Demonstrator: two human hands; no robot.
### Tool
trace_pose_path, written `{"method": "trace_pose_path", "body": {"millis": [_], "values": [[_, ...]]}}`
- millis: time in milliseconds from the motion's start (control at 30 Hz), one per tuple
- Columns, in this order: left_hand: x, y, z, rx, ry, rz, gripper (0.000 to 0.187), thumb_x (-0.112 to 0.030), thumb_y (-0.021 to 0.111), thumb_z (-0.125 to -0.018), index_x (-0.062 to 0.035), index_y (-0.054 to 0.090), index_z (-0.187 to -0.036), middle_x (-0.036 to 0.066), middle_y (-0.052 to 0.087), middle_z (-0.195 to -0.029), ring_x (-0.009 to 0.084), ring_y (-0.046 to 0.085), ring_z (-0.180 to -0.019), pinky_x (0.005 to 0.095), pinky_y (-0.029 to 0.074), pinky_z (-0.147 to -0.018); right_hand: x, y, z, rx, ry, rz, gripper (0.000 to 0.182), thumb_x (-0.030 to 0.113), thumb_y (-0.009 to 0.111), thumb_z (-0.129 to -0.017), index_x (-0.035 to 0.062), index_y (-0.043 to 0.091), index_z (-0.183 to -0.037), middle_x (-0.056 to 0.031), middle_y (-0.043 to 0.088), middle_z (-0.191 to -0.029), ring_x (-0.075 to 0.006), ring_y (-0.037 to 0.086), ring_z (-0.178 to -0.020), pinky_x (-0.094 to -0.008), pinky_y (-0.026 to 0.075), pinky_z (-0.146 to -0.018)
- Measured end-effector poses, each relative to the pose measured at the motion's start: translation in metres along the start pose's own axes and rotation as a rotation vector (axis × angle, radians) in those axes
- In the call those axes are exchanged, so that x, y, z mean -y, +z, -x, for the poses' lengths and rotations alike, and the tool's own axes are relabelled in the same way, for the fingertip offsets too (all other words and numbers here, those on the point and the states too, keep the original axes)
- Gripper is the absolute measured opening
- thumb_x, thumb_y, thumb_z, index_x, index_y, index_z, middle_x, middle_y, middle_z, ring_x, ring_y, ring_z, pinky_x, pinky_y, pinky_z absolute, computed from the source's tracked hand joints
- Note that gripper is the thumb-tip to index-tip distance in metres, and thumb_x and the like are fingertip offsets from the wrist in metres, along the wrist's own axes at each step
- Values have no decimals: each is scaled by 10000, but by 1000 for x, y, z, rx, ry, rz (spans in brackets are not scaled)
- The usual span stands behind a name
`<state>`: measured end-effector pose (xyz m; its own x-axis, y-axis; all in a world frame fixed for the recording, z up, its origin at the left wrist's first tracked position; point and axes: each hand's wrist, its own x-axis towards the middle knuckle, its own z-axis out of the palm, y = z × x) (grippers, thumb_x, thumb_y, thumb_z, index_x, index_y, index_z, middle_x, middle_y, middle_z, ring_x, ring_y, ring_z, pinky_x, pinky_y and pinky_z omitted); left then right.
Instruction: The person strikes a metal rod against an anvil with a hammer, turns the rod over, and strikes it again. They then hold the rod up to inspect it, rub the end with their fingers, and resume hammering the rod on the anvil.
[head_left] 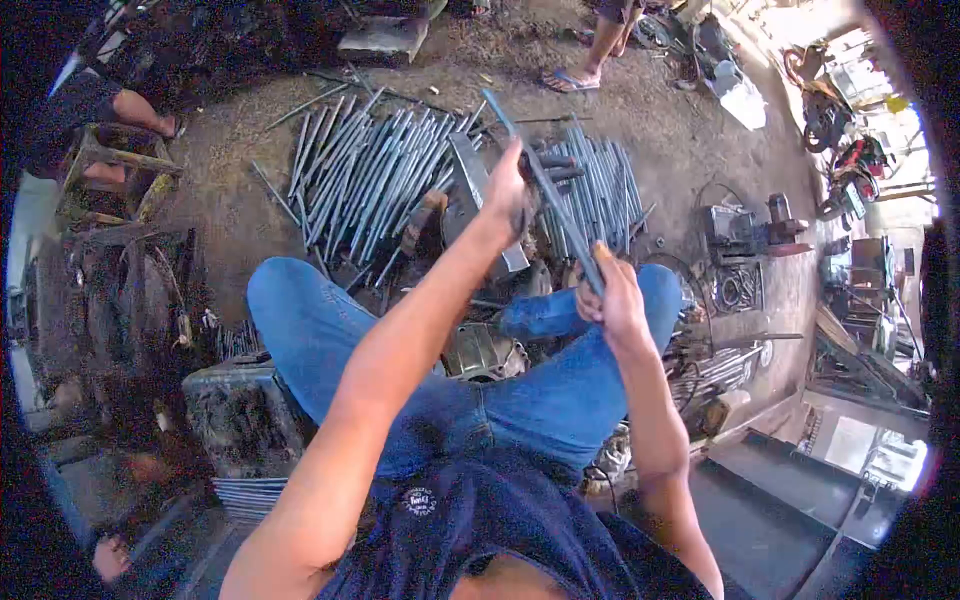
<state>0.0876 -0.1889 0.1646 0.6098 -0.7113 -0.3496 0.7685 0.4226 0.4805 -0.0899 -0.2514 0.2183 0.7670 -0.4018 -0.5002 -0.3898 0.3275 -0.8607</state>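
Note:
A long grey metal rod (562, 208) slants across the middle of the view, its far end pointing up and left. My left hand (508, 188) is closed around its upper part. Nearer my right knee, my right hand (612, 295) grips the rod's lower end. Behind the rod are a flat metal bar (468, 165) and dark tool parts, partly hidden by my left hand. A large pile of metal rods (375, 180) lies on the ground to the left, and a smaller pile of rods (608, 190) lies to the right.
A person's leg and sandal (572, 80) show at the top. A wooden stool (120, 170) stands at the left, near another person's leg (140, 110). Machine parts (730, 225) and a white bag (740, 97) are at the right. Metal panels (770, 490) lie lower right.

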Motion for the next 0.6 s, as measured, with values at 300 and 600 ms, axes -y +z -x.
{"method": "trace_pose_path", "body": {"millis": [300,600], "values": [[-39,13,78,36,343,-22,192,-309,458,-969,-127,515,-988,-24,375,-609,79,330,-458,225,270,-415,-56,12,-1,-233,-424,155,375,273,424,-984,40,563,-725,-26,525,-623,-120,497,-551,-266,412,-535],[-57,15,114,-18,553,-266,196,-286,475,-969,-106,515,-1036,-39,376,-621,51,350,-478,222,305,-430,-31,45,-5,-152,-524,162,204,201,586,-903,2,628,-890,-11,610,-756,-79,539,-670,-249,445,-634]]}}
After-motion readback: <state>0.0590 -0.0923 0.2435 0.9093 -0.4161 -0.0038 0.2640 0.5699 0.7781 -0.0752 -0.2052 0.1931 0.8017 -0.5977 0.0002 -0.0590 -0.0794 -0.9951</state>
